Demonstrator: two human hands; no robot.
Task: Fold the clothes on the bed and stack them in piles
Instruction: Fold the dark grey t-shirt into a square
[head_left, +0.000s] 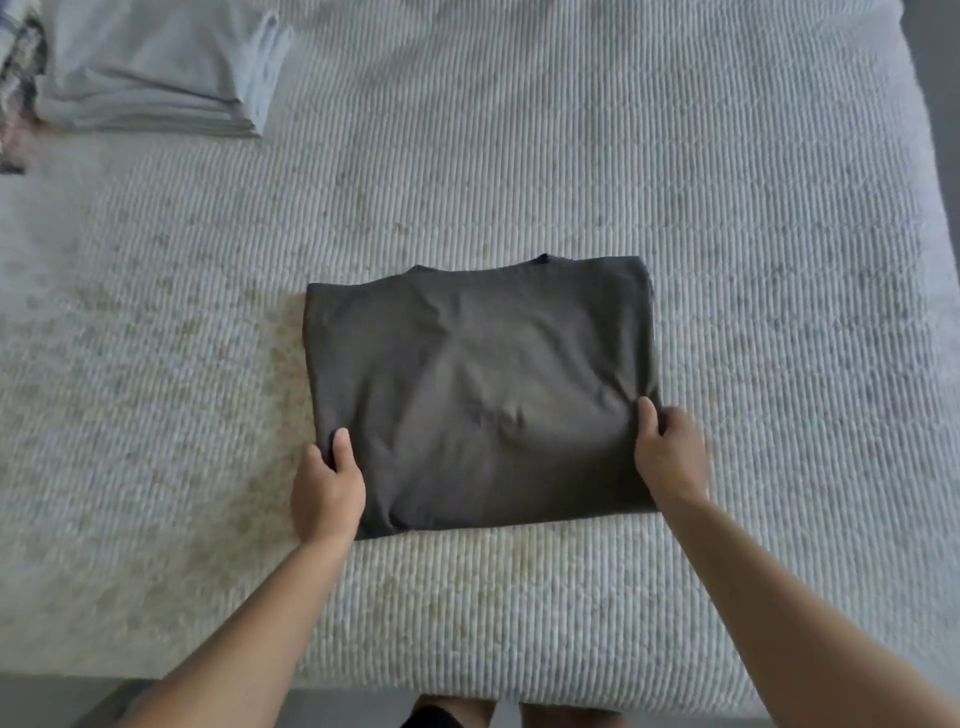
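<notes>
No readable text in my head view. I checked the dark grey folded shirt (478, 395): plain fabric, no print, no legible label; a small dark tab shows at its collar edge, too small to read. The pale folded pile (156, 73) at the far left corner carries no lettering I can make out, and the patterned cloth (21, 67) beside it is blurred. The ribbed bed cover (727, 208) bears no marks, numbers or signs. Nothing to record under brands or labels.
</notes>
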